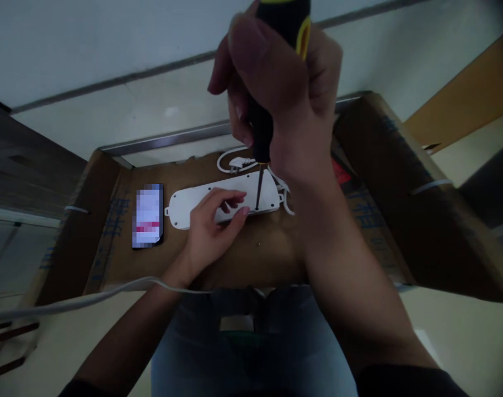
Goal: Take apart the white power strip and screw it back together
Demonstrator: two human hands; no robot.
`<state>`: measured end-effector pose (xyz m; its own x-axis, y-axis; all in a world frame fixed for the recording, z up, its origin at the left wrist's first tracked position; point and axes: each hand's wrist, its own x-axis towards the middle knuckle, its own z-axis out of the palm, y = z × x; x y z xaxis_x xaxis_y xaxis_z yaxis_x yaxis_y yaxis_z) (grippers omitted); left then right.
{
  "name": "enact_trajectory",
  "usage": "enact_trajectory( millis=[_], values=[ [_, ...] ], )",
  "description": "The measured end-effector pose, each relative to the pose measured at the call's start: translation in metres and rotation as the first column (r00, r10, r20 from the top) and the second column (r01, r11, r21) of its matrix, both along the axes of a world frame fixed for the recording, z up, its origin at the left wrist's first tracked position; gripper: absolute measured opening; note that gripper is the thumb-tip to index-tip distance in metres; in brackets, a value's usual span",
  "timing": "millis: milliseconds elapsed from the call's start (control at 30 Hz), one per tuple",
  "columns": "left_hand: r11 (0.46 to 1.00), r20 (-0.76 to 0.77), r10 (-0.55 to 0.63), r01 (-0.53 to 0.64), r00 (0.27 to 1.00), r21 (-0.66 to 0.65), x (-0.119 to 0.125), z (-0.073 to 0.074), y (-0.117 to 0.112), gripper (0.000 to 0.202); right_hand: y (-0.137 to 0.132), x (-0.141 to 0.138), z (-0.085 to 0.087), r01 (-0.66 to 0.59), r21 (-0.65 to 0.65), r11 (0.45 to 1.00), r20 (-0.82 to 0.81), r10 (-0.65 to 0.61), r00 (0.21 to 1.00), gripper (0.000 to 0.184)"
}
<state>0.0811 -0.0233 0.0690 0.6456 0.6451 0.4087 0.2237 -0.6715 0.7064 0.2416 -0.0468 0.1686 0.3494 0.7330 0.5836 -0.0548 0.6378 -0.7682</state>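
Note:
A white power strip (185, 207) lies face down on the cardboard, with several screw holes along its edges. My right hand (276, 82) is wrapped round the black and yellow handle of a screwdriver (260, 132), held nearly upright. The shaft points down, its tip at a hole on the strip's near edge, towards the right end. My left hand (216, 220) rests over the middle of the strip, fingers loosely curved and thumb apart from them, beside the screwdriver tip. The strip's white plug (238, 163) and looped cord lie behind it.
A phone (148, 216) lies left of the strip. A tiny shiny piece (258, 243), perhaps a screw, is on the cardboard (235, 259). Raised cardboard flaps (417, 220) border both sides. A red and black object (341, 172) sits behind my right forearm. A pale cable (90, 298) crosses at left.

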Motion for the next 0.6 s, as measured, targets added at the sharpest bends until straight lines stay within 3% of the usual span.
enact_trajectory(
  millis=[67,133,267,367,433,500,600],
  values=[
    [0.993,-0.046,-0.119,0.119,0.992,0.001,0.015,0.001,0.013,0.027,0.001,-0.006,0.0,0.045,0.12,0.992,0.047,-0.051,0.998,0.044],
    [0.967,-0.097,-0.244,0.25,0.965,0.052,0.031,-0.003,0.025,0.036,0.002,-0.009,-0.001,0.086,0.193,0.977,0.059,-0.099,0.993,0.035],
    [0.924,-0.101,-0.371,0.378,0.923,0.061,0.048,-0.009,0.04,0.038,0.005,-0.006,-0.005,0.149,0.184,0.972,0.118,-0.172,0.978,0.034],
    [0.881,-0.007,-0.459,0.455,0.888,-0.132,0.049,-0.003,0.048,0.038,0.012,-0.005,-0.008,0.157,0.236,0.959,0.081,-0.181,0.98,0.03],
    [0.818,-0.002,-0.516,0.492,0.856,-0.298,0.05,0.005,0.057,0.038,0.015,-0.006,-0.009,0.171,0.273,0.947,-0.023,-0.171,0.985,0.027],
    [0.735,-0.07,-0.61,0.531,0.789,-0.421,0.051,0.012,0.069,0.035,0.016,-0.006,-0.01,0.167,0.233,0.958,-0.085,-0.151,0.985,0.023],
    [0.645,-0.103,-0.714,0.593,0.692,-0.482,0.054,0.017,0.086,0.03,0.015,0.003,-0.01,0.029,0.095,0.995,-0.045,-0.024,0.999,0.016]
  ],
)
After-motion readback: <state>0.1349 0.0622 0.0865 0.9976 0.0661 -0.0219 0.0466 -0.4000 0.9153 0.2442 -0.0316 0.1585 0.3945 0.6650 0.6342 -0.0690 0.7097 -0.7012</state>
